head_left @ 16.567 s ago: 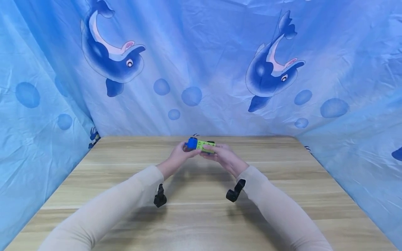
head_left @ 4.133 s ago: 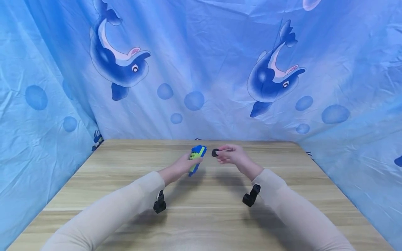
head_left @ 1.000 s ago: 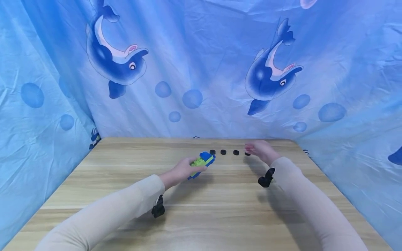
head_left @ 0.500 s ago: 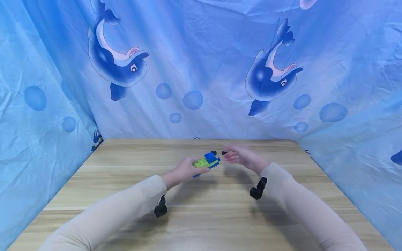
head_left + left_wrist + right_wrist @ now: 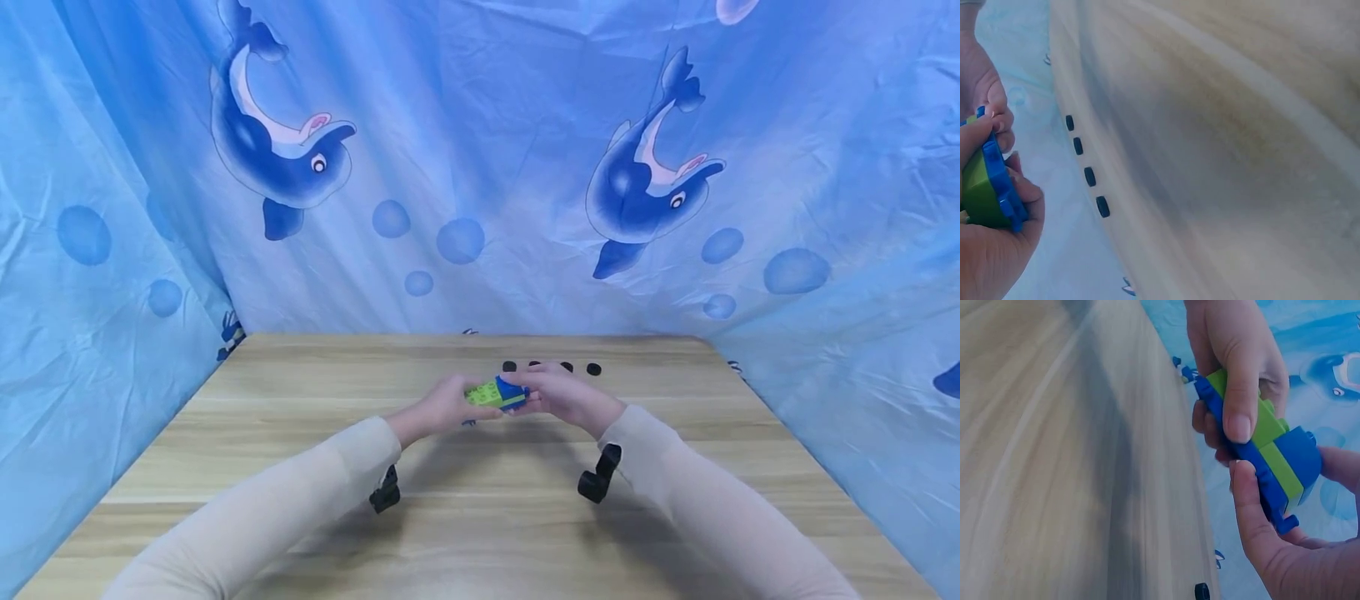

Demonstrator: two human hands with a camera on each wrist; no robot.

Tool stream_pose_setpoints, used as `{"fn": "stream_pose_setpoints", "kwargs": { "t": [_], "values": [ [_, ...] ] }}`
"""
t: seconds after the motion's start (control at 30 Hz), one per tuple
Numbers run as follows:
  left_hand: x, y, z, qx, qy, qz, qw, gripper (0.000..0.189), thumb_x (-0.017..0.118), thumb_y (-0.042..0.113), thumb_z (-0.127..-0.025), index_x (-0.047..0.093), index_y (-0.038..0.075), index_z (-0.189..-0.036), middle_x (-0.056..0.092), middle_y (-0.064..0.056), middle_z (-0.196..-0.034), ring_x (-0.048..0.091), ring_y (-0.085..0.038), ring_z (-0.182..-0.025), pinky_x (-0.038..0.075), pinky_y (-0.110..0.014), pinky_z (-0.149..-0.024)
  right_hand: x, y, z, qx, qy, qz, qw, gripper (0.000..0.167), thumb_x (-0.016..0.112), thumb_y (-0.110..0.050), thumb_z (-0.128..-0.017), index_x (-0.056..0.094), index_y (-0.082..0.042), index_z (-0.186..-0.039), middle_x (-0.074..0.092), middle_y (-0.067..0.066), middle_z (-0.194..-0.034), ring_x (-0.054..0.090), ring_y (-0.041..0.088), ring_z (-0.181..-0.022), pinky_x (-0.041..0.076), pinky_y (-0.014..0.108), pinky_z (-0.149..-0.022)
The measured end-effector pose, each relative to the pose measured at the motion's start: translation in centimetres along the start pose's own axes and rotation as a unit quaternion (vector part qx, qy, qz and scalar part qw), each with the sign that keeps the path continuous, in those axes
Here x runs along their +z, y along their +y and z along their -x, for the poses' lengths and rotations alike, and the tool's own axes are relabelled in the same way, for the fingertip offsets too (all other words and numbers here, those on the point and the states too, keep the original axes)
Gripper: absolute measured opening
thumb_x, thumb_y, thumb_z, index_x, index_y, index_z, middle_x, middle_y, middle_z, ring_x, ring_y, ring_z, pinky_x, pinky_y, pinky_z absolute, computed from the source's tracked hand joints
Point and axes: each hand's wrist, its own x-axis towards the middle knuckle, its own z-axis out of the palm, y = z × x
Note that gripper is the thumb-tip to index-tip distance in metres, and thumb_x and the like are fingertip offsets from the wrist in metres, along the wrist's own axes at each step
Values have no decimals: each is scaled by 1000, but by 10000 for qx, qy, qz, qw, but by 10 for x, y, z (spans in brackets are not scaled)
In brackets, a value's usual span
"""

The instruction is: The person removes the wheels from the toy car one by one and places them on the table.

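Note:
Both hands hold a toy brick car (image 5: pixel 483 394) in green and blue, above the far part of the table. My left hand (image 5: pixel 444 402) grips its green rear half; in the right wrist view the thumb lies along the green side with fingers curled beneath. At the blue front end, my right hand (image 5: pixel 564 395) pinches the car between thumb and fingers. No wheels show on the blue base (image 5: pixel 1000 172) in the left wrist view. Beyond the hands, several small black wheels (image 5: pixel 1090 177) lie in a row on the table, partly covered by the right hand in the head view.
The wood-grain table (image 5: pixel 480 517) ends just behind the wheels at its far edge. A blue curtain (image 5: pixel 480 167) with dolphins hangs behind it and along both sides. Each sleeve cuff carries a black wrist camera (image 5: pixel 597 477).
Earlier, the right hand held a black wheel, then hovered at the row's right end. It has since come left and taken hold of the car's front, which the left hand has turned rightward.

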Motion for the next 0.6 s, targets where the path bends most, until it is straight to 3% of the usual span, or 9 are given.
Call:
{"fn": "stream_pose_setpoints", "kwargs": {
  "t": [0.27,0.47,0.6],
  "values": [
    [-7,-2,-6,74,-163,-271,9995,27,74,27,-86,68,8,-104,66,-2,-82,57,-13,-68,49,-26,-62,5,-2,-10,146,107,-304,9994,43,63,-19,-95,54,8,-127,66,15,-107,68,20,-87,57,32,-81],
    [-7,-9,-4,30,-312,-533,9981,26,74,24,-86,67,7,-104,65,-1,-84,58,-12,-71,50,-26,-66,12,5,-15,206,159,-389,9989,46,64,-14,-94,50,11,-130,66,17,-106,68,20,-87,52,43,-94],
    [-9,-13,-3,140,-366,-609,9974,29,73,21,-86,65,5,-109,66,-2,-87,59,-11,-72,51,-25,-66,14,7,-18,164,170,-444,9987,45,63,-12,-94,50,12,-130,65,19,-108,67,20,-88,52,42,-93]
  ]
}}
